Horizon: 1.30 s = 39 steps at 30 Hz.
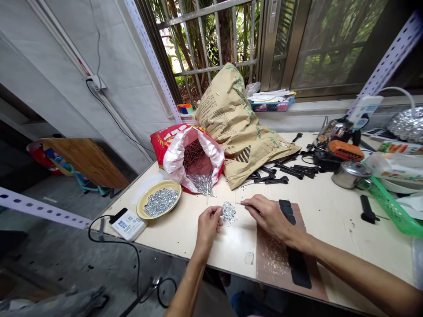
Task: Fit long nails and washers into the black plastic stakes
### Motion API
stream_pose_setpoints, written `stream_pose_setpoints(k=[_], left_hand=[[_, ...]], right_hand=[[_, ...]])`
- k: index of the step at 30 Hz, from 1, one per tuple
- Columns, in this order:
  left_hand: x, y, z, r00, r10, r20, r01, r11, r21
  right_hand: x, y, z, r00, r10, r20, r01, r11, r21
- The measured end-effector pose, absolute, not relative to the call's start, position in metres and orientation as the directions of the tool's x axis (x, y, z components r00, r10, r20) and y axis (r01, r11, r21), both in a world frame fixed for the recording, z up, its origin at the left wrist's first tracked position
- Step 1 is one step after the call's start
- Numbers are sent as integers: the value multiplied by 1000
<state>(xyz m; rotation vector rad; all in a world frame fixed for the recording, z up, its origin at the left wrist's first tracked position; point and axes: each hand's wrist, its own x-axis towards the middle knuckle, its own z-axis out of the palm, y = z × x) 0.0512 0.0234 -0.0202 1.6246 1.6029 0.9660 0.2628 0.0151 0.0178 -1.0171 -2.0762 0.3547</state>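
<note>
A small heap of shiny silver metal pieces (229,213), perhaps washers or nuts, lies loose on the tabletop between my hands. My left hand (208,225) is closed at the heap's left edge, thumb and fingers pinched together; whatever is in them is hidden. To the right of the heap, my right hand (264,216) pinches a thin rod (239,203) that points left toward the pieces. Under my right forearm lies a brown board (272,259) with black flat strips (299,268) on it. A yellow bowl (141,207) of similar silver pieces stands at the left.
Behind the heap, a red bag (161,143) lies open with reddish and silver pins spilling out. A large brown paper sack (228,119) leans by the window. Black handled parts (277,180), a metal pot (350,175) and a green basket (393,209) occupy the right. A white power bank-like box (129,225) sits left.
</note>
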Motion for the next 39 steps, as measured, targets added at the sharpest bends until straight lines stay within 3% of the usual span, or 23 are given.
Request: stream_pose_setpoints(k=[3, 5, 8, 18, 24, 32, 39], left_hand=[[66, 4, -2, -52, 997, -54, 197, 64, 978], [76, -7, 10, -60, 993, -105, -8, 104, 995], [87, -17, 23, -59, 993, -106, -106, 99, 989], [100, -28, 39, 3, 995, -99, -165, 98, 981], [92, -25, 38, 162, 978, -133, -182, 162, 970], [98, -23, 32, 288, 940, -181, -226, 251, 941], [105, -22, 31, 249, 954, -166, -82, 192, 978]], right_hand=[[251, -1, 23, -406, 762, 504, 542, 645, -539], [249, -8, 25, -401, 776, 487, 557, 629, -543], [251, -15, 27, -385, 792, 473, 580, 606, -544], [263, -34, 37, -345, 788, 510, 675, 586, -448], [269, -45, 50, -375, 807, 457, 764, 548, -340], [284, -52, 57, -411, 810, 419, 748, 562, -353], [293, -54, 50, -404, 793, 456, 783, 557, -276]])
